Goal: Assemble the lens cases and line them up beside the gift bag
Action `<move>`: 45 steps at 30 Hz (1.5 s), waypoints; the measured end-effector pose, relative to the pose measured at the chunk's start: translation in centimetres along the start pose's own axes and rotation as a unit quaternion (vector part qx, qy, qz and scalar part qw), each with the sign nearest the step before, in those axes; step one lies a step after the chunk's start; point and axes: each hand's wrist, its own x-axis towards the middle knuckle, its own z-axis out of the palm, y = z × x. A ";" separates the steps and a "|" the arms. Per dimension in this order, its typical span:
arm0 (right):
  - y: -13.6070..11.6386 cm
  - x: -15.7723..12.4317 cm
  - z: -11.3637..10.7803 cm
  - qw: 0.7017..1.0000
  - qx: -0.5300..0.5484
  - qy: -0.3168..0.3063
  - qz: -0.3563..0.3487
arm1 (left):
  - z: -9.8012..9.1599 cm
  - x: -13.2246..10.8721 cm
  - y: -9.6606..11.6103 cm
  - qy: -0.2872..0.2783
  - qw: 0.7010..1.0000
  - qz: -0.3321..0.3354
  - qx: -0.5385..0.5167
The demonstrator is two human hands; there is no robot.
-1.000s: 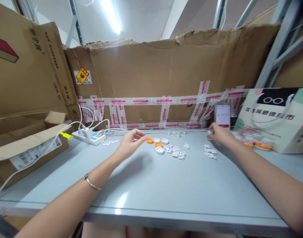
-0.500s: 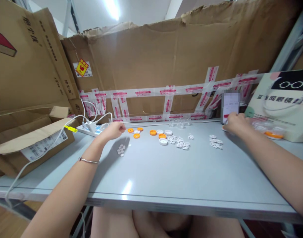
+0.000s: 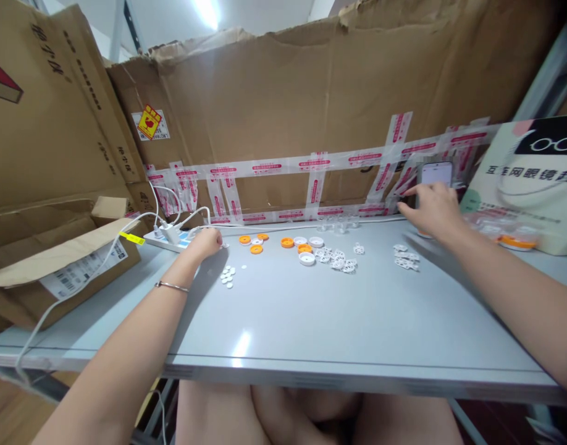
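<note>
My left hand is closed near the table's back left, beside a white power strip. Its fingertips are partly hidden, and I cannot make out what they hold. Small white discs lie in a cluster just in front of it. My right hand is in front of an upright phone, thumb apart from the fingers; whether it touches the phone is unclear. Orange rings, white rings and white openwork pieces lie between the hands. More white openwork pieces are nearer the right hand.
An open cardboard box with a white cable over it stands at left. A large taped cardboard sheet forms the back. Clear plastic pieces sit along it. At right are a paper bag and an orange-rimmed clear container.
My right hand has risen from the table at the phone's base to in front of its screen, its thumb spreading left. My left hand has shifted slightly left, fingers curling in.
</note>
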 end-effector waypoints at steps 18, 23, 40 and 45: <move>-11.6 -5.9 -2.8 0.871 0.336 -0.144 -0.329 | -1.1 -7.5 14.8 -0.110 0.874 0.389 -0.270; -11.6 -6.1 -3.1 0.865 0.330 -0.175 -0.334 | -0.9 -5.9 13.0 -0.047 0.908 0.299 -0.288; -11.2 -5.8 -3.3 0.871 0.337 -0.171 -0.313 | -1.2 -3.7 10.1 0.044 0.980 0.192 -0.026; -10.9 -5.6 -3.1 0.869 0.345 -0.160 -0.317 | -2.2 -5.9 12.5 0.076 0.870 0.446 -0.198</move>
